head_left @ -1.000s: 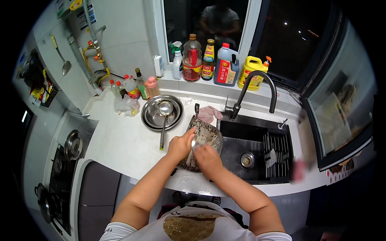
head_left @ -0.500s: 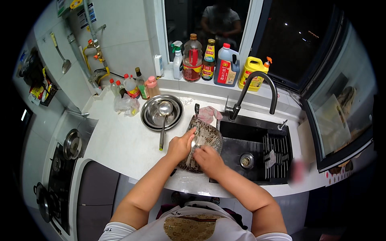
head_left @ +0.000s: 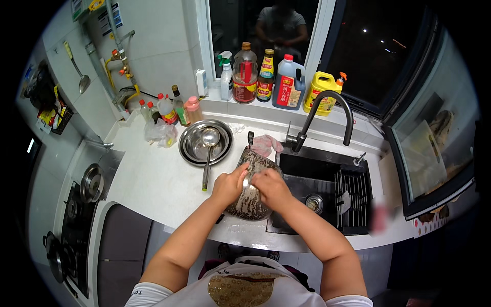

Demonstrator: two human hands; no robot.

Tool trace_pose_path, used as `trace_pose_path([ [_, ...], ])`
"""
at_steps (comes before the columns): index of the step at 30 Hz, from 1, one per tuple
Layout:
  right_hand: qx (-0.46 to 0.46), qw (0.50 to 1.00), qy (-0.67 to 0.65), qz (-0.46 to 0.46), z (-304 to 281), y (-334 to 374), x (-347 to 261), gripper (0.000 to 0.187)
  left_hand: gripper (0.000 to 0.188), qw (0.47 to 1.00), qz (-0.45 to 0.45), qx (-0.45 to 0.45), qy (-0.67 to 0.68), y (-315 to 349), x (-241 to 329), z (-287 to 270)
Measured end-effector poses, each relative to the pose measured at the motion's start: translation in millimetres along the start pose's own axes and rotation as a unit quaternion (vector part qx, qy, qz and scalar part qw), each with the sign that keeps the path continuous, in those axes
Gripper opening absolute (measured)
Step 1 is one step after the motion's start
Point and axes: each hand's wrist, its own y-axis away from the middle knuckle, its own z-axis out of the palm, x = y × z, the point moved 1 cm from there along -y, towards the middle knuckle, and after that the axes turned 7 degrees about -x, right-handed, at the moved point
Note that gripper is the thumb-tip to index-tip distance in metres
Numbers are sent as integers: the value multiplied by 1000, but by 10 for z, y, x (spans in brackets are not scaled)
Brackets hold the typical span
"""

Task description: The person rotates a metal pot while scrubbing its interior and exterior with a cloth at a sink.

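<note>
A round metal pan-like vessel (head_left: 250,199), mottled black and grey as if scorched, lies tilted on the counter at the sink's left edge. A dark loop handle (head_left: 250,138) sticks out at its far end. My left hand (head_left: 229,185) grips its left side, thumb on top. Closed against the mottled surface is my right hand (head_left: 272,189); its fingers are bunched, and whatever they hold is hidden. Just left of the vessel, a ladle (head_left: 207,163) rests in nested steel bowls (head_left: 185,138). Behind it lies a crumpled pink cloth (head_left: 266,146).
The black sink (head_left: 296,179) with a tall faucet (head_left: 345,110) and a wire rack (head_left: 353,197) is at right. Several bottles and jugs (head_left: 289,82) line the sill; more bottles (head_left: 169,110) and a plastic bag (head_left: 161,133) stand at back left. A stove (head_left: 76,230) is far left.
My right hand has slid up and slightly right across the vessel's surface. The vessel has tilted, showing less of its right side. My left hand keeps its grip.
</note>
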Motion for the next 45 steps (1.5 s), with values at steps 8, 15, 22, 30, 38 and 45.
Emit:
trace_pose_path([
  [8,-6,997,-17,-79,108,163,-259,33,28,1000,5,9,13,22,-61,51],
  [15,27,999,-36,23,-12,-44,64,31,29,1000,13,18,14,25,-86,86],
  [22,2,1000,-29,-12,-31,14,-61,30,30,1000,-8,9,23,24,-73,52],
  [30,28,999,-28,-16,6,42,-181,30,28,1000,-4,3,30,29,-3,8],
  [38,43,998,40,-9,140,83,-148,19,30,1000,-6,-6,21,33,-25,27],
  [45,-1,999,34,-29,154,106,-129,18,29,999,11,21,41,33,13,-5],
])
